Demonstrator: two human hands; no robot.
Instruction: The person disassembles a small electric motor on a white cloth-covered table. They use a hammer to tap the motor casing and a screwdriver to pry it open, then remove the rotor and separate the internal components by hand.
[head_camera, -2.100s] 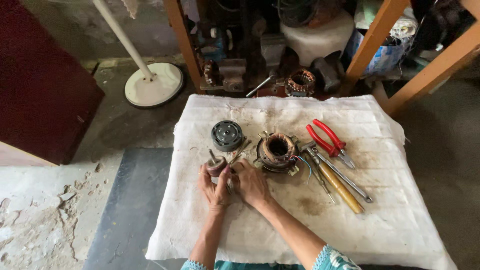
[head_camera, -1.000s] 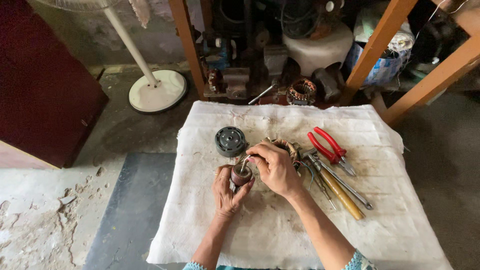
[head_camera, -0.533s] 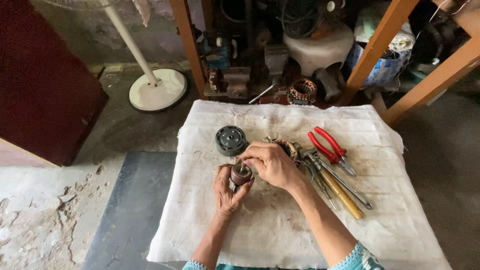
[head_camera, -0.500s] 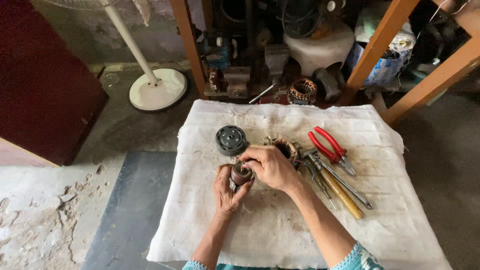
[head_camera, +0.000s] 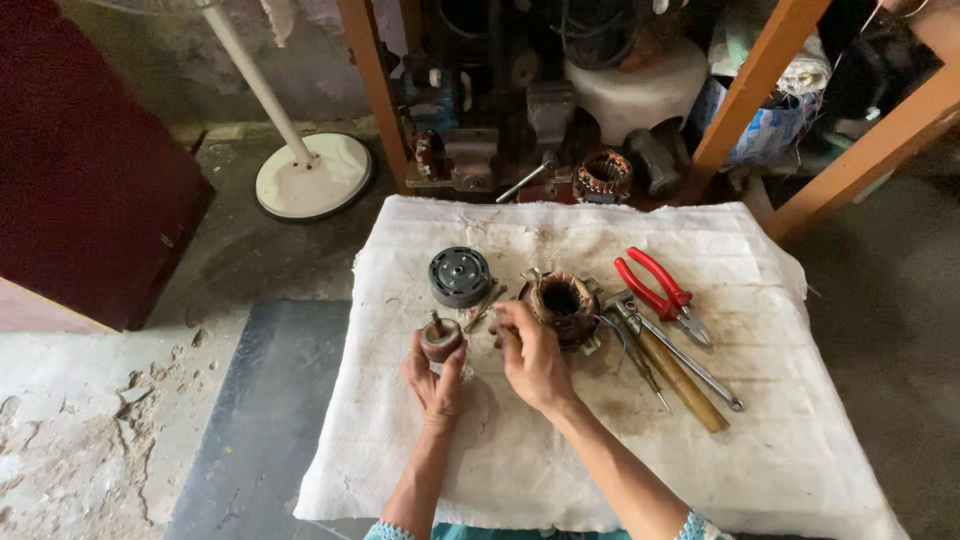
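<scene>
My left hand (head_camera: 434, 378) holds a small dark motor rotor (head_camera: 440, 339) upright by its body, its thin shaft pointing up. My right hand (head_camera: 530, 352) hovers just right of the rotor with fingers curled, pinching something too small to make out. Behind my right hand lies a stator with copper windings (head_camera: 560, 300). A round dark grey motor cover (head_camera: 460, 276) lies flat a little beyond the rotor. All of it rests on a stained white cloth (head_camera: 500, 470).
Red-handled pliers (head_camera: 658, 293), a wooden-handled tool (head_camera: 678, 375) and a thin screwdriver (head_camera: 700, 365) lie right of the stator. Past the cloth stand orange wooden frame legs (head_camera: 740, 100), motor parts with another wound stator (head_camera: 603, 176), and a white fan base (head_camera: 312, 175).
My right hand has come off the top of the rotor and drawn back to the right, leaving the shaft bare. My left hand keeps the rotor in place.
</scene>
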